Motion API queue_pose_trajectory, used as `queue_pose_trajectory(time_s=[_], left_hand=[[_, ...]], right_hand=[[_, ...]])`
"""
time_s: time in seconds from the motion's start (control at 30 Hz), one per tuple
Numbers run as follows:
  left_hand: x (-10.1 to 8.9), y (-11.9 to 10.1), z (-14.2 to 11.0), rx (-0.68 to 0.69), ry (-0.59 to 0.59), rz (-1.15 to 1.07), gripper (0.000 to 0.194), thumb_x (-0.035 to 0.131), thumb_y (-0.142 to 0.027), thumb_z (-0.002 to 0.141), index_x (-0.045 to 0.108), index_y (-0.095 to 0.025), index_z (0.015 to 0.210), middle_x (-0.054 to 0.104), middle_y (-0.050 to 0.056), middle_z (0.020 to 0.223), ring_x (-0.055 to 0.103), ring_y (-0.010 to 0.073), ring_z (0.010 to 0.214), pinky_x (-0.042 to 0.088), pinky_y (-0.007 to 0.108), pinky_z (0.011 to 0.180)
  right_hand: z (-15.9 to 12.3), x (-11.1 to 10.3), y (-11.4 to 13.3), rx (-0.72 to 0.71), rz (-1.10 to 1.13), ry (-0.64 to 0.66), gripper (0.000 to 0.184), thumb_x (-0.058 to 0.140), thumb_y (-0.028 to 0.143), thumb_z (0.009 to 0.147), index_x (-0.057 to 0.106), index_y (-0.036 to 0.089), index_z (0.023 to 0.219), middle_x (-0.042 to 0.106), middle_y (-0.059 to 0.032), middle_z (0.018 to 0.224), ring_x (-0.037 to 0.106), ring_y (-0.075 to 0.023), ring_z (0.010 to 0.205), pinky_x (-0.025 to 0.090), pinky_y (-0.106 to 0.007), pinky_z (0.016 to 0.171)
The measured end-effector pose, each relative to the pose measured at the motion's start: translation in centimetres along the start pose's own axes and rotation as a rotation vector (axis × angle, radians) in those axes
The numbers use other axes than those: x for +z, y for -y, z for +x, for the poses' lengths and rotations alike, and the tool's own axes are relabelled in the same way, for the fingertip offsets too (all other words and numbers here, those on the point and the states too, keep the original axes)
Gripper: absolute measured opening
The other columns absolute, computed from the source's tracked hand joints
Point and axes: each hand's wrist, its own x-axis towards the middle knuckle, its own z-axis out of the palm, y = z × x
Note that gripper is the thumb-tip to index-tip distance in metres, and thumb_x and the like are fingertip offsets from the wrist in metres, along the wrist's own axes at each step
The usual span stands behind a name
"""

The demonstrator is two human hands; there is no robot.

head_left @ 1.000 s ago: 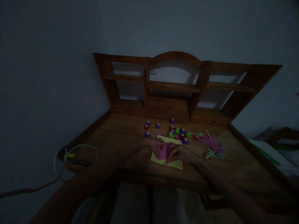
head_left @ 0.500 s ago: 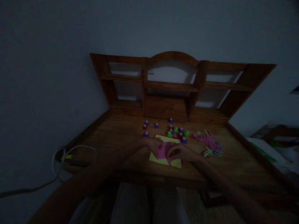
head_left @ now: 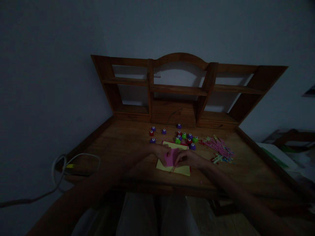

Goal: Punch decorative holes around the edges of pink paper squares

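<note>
A small piece of pink paper [head_left: 169, 160] is over a yellow sheet or pad [head_left: 183, 170] with a red edge, near the front of the desk. My left hand [head_left: 161, 152] is closed on the paper's left side, thumb and fingers bent around it. At the paper's right side, my right hand [head_left: 187, 157] pinches a thin pinkish strip [head_left: 173, 169], whose end sticks out below the fingers toward me. Darkness and the fingers hide exactly how strip and paper meet.
Several purple, red and green one-eyed stampers [head_left: 177, 140] stand behind the pad. A heap of pink strips [head_left: 220, 147] with small coloured bits lies to the right. A wooden shelf unit [head_left: 176, 88] rises at the back; a white cable [head_left: 85, 153] loops at left.
The thin strip below my right hand has swung from pointing down-right to pointing down-left. My right hand has shifted slightly closer to the pink paper. My left hand keeps its hold.
</note>
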Motion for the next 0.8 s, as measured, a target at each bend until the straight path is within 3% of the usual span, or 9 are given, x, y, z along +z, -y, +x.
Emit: queue_pose_trajectory(time_s=[0.37,0.57,0.8], left_hand=[[-0.1,-0.6,-0.3,-0.032,-0.017,0.004,0.049,0.076,-0.037,0.054,0.058,-0.016,0.095,0.057,0.002,0.096,0.051,0.0200,0.089,0.044,0.028,0.081],[0.2,-0.2,0.6,-0.047,-0.023,0.041,0.047,0.076,-0.042,0.053,0.060,-0.018,0.089,0.060,0.000,0.090,0.054,0.0178,0.084,0.045,0.024,0.076],[0.3,-2.0,2.3,-0.191,-0.078,0.119,0.044,0.073,-0.047,0.058,0.065,-0.014,0.085,0.065,0.005,0.085,0.057,0.0202,0.078,0.047,0.026,0.071]], right_hand=[[-0.6,-1.0,-1.2,0.103,0.154,0.160,0.034,0.074,0.044,0.071,0.075,0.014,0.087,0.069,-0.0073,0.083,0.062,-0.0154,0.075,0.048,-0.025,0.071],[-1.2,-0.6,-2.1,0.141,0.192,0.014,0.036,0.079,0.042,0.065,0.073,0.018,0.091,0.068,-0.0046,0.086,0.062,-0.0162,0.078,0.049,-0.027,0.072],[-1.2,-0.8,-1.5,0.106,0.121,-0.010,0.031,0.074,0.045,0.071,0.076,0.017,0.085,0.068,-0.0056,0.080,0.061,-0.0153,0.074,0.048,-0.025,0.069]])
